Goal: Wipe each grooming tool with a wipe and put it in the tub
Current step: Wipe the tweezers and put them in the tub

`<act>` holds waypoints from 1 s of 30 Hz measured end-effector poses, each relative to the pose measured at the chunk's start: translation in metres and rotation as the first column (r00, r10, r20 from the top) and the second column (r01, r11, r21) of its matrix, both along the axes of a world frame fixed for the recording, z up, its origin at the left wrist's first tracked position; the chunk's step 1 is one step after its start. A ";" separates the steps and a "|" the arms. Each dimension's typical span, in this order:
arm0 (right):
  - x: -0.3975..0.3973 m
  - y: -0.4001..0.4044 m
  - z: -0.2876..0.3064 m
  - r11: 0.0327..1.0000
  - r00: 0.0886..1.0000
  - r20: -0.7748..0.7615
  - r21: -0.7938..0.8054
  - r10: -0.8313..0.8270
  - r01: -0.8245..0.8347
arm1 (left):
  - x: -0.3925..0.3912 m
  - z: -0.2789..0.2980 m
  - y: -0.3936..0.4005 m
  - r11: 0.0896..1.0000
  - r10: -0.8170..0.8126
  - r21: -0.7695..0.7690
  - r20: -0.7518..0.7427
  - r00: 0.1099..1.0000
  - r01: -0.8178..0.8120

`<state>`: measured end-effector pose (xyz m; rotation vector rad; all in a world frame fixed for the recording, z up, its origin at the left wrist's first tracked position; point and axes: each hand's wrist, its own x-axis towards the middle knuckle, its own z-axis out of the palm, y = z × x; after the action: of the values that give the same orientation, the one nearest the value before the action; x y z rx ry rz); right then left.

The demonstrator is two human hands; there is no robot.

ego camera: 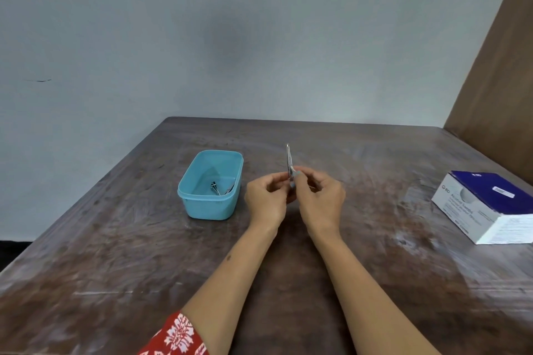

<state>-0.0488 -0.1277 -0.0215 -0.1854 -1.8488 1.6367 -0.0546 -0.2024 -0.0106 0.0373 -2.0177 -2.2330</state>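
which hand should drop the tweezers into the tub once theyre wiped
Left, probably. The left hand already grips the tweezers and is nearer the blue tub; the right hand pinches the wipe.

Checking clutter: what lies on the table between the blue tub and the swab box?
In the head view, only the hands, left and right, holding the tweezers above the table, between tub and swab box.

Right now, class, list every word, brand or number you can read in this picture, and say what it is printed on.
"BD": on the white front face of the box at the table's right edge.
"Alcohol Swabs": same face, blurred, a likely reading only.
Smaller lines on the box and its barcode label: too blurred to read.
Blue tub: no text seen.
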 end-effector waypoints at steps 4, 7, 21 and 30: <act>0.004 0.000 0.001 0.998 1.000 -0.011 0.066 0.007 -0.007 | -0.001 0.000 -0.003 1.000 -0.004 -0.012 -0.005 1.000 0.004; 0.005 0.001 0.001 0.996 1.000 0.001 0.085 -0.002 0.002 | -0.001 -0.002 -0.003 0.998 -0.002 -0.057 -0.023 1.000 0.001; -0.003 0.010 -0.001 0.989 1.000 0.020 -0.147 -0.017 0.020 | 0.001 -0.001 -0.002 0.986 -0.145 -0.079 0.018 0.989 0.146; -0.007 0.012 -0.002 0.980 0.999 0.004 -0.193 0.054 -0.052 | -0.004 -0.001 -0.006 0.982 -0.186 -0.001 0.067 0.980 0.187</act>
<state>-0.0553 -0.1154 -0.0235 -0.2287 -1.7140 1.8557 -0.0586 -0.2082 -0.0120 -0.0829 -2.1458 -2.3638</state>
